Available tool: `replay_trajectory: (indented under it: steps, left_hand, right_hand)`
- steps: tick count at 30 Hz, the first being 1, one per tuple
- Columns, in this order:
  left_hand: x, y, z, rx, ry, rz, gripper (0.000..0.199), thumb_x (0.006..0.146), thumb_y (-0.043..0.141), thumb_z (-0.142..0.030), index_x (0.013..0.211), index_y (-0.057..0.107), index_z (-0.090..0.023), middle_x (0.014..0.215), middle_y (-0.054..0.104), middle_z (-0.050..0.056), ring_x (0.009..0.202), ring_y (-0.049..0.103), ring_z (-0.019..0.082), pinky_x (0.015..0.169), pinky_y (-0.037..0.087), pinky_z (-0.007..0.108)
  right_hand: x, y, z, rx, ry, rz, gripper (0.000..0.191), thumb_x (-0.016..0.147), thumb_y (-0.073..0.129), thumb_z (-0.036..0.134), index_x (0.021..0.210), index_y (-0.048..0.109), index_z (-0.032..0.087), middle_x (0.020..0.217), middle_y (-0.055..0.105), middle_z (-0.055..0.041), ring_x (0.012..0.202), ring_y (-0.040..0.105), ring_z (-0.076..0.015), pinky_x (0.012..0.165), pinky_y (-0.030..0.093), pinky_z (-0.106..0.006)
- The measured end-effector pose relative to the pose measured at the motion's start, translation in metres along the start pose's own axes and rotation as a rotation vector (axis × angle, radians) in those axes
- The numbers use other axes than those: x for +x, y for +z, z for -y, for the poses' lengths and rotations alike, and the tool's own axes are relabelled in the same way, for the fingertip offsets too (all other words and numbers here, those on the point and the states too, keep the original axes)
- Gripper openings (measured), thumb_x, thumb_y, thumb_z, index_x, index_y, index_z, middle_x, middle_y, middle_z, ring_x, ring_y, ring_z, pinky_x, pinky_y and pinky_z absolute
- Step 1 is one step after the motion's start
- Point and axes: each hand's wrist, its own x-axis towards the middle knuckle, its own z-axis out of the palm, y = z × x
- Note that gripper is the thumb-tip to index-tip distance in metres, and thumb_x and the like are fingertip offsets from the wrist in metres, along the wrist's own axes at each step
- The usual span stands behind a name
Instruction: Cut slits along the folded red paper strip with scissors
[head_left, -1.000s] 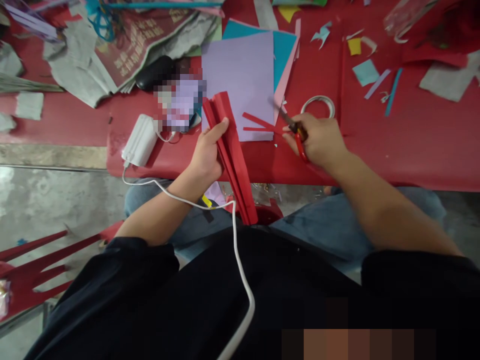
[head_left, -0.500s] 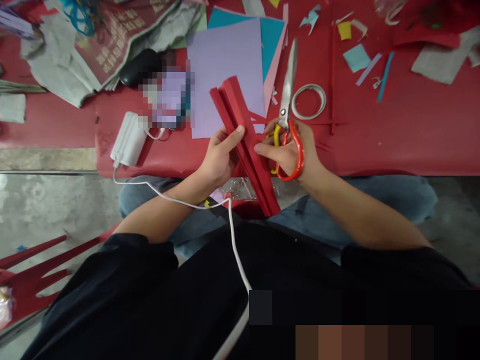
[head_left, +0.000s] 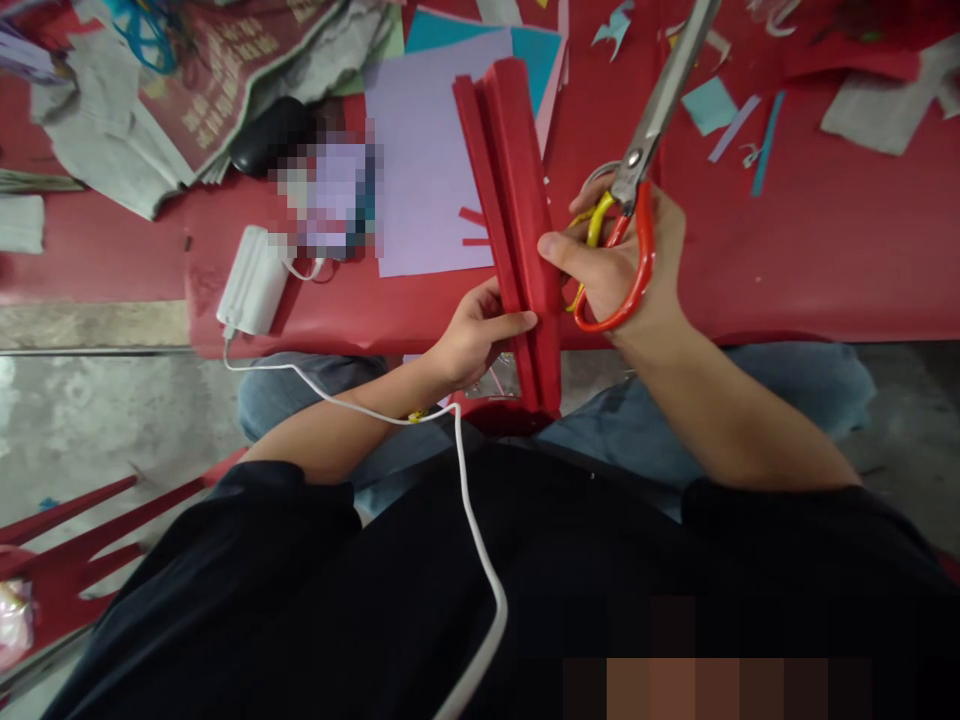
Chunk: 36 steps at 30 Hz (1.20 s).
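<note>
My left hand (head_left: pixel 480 338) pinches the lower part of a long folded strip of red paper (head_left: pixel 529 220), thumb on top. The strip stands nearly lengthwise away from me, with creases running along it. My right hand (head_left: pixel 626 255) has scissors (head_left: pixel 636 160) with red and yellow handles hanging round it, blades pointing up and to the right. Its thumb lies close to the strip's right edge; whether it touches is unclear. Beneath the strip's far end lies a sheet of lilac paper (head_left: pixel 424 170), with small red scraps on it.
A roll of tape (head_left: pixel 600 178) is partly hidden behind my right hand. A white power bank (head_left: pixel 253 280) with a white cable (head_left: pixel 337 398) lies at the left, near a black mouse-like object (head_left: pixel 274 135). Newspaper (head_left: pixel 202 90) and blue paper scraps (head_left: pixel 709 105) are spread about the red table (head_left: pixel 810 260).
The red paper has swung more upright and shifted away from me. My left hand has slid lower along it. My right hand has moved right, tilting the scissors to the right.
</note>
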Motion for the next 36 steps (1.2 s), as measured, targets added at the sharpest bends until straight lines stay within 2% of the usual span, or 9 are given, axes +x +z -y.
replay_trajectory:
  steps: [3, 7, 11, 14, 17, 22, 27, 32, 36]
  left_hand:
    - [0.000, -0.003, 0.001, -0.016, -0.010, 0.030, 0.041, 0.078, 0.102, -0.040, 0.109, 0.080, -0.025, 0.105, 0.086, 0.001, 0.095, 0.084, 0.021, 0.094, 0.069, 0.036]
    - [0.005, -0.010, 0.009, 0.022, 0.034, 0.065, 0.041, 0.078, 0.102, -0.038, 0.108, 0.078, -0.023, 0.102, 0.086, 0.001, 0.093, 0.083, 0.019, 0.093, 0.069, 0.034]
    - [0.015, -0.021, 0.016, 0.126, 0.168, 0.079, 0.047, 0.078, 0.100, -0.033, 0.116, 0.074, -0.021, 0.102, 0.085, 0.001, 0.089, 0.081, 0.016, 0.087, 0.068, 0.029]
    - [0.020, -0.025, 0.018, 0.191, 0.277, 0.060, 0.048, 0.081, 0.096, -0.028, 0.120, 0.070, -0.020, 0.097, 0.083, 0.001, 0.086, 0.080, 0.015, 0.085, 0.068, 0.029]
    - [0.021, -0.028, 0.019, 0.233, 0.360, -0.008, 0.047, 0.079, 0.095, -0.026, 0.117, 0.069, -0.021, 0.098, 0.081, 0.000, 0.084, 0.079, 0.014, 0.080, 0.066, 0.027]
    - [0.018, -0.029, 0.023, 0.171, 0.294, -0.066, 0.035, 0.088, 0.089, -0.036, 0.116, 0.074, -0.022, 0.094, 0.081, -0.001, 0.084, 0.078, 0.014, 0.080, 0.063, 0.027]
    - [0.015, -0.024, 0.018, 0.030, 0.205, -0.176, 0.029, 0.086, 0.089, -0.038, 0.106, 0.078, -0.021, 0.097, 0.083, 0.001, 0.088, 0.078, 0.016, 0.087, 0.064, 0.030]
    - [0.015, -0.020, 0.010, 0.036, 0.246, -0.246, 0.021, 0.083, 0.088, -0.028, 0.098, 0.076, -0.022, 0.086, 0.077, -0.004, 0.076, 0.070, 0.011, 0.076, 0.059, 0.024]
    - [0.017, -0.021, 0.008, 0.038, 0.248, -0.259, 0.022, 0.080, 0.087, -0.025, 0.098, 0.075, -0.021, 0.086, 0.077, -0.004, 0.077, 0.071, 0.011, 0.078, 0.059, 0.025]
  right_hand:
    - [0.004, -0.004, 0.003, 0.048, -0.014, -0.007, 0.032, 0.081, 0.086, 0.035, 0.098, 0.059, 0.034, 0.079, 0.074, 0.0014, 0.082, 0.075, -0.0245, 0.086, 0.067, -0.046]
    - [0.006, -0.004, 0.000, 0.084, -0.045, -0.008, 0.031, 0.081, 0.087, 0.034, 0.095, 0.059, 0.036, 0.075, 0.071, 0.0039, 0.074, 0.073, -0.0236, 0.078, 0.068, -0.045]
    - [-0.001, 0.001, -0.006, 0.157, -0.075, 0.005, 0.035, 0.077, 0.091, 0.030, 0.096, 0.062, 0.030, 0.068, 0.066, 0.0061, 0.063, 0.068, -0.0209, 0.067, 0.063, -0.043]
    - [-0.012, 0.006, -0.006, 0.122, -0.074, 0.013, 0.040, 0.076, 0.095, 0.031, 0.100, 0.063, 0.030, 0.070, 0.068, 0.0063, 0.063, 0.068, -0.0198, 0.068, 0.065, -0.043]
    - [-0.022, 0.012, -0.007, 0.097, -0.070, 0.003, 0.045, 0.075, 0.098, 0.034, 0.102, 0.063, 0.030, 0.079, 0.073, 0.0039, 0.070, 0.074, -0.0223, 0.074, 0.069, -0.046]
    - [-0.028, 0.019, -0.013, 0.069, -0.081, -0.004, 0.044, 0.080, 0.095, 0.035, 0.104, 0.058, 0.031, 0.077, 0.074, 0.0050, 0.078, 0.081, -0.0247, 0.089, 0.070, -0.048]
    - [-0.021, 0.017, -0.014, 0.070, -0.057, 0.003, 0.045, 0.077, 0.094, 0.034, 0.102, 0.057, 0.030, 0.075, 0.073, 0.0053, 0.075, 0.081, -0.0245, 0.089, 0.070, -0.049]
    - [-0.014, 0.011, -0.008, 0.121, 0.007, 0.007, 0.044, 0.075, 0.092, 0.027, 0.101, 0.057, 0.032, 0.075, 0.074, 0.0052, 0.073, 0.079, -0.0238, 0.086, 0.072, -0.048]
    - [-0.008, 0.007, -0.008, 0.127, 0.025, 0.021, 0.043, 0.076, 0.091, 0.024, 0.101, 0.057, 0.032, 0.073, 0.073, 0.0056, 0.071, 0.078, -0.0235, 0.082, 0.072, -0.048]
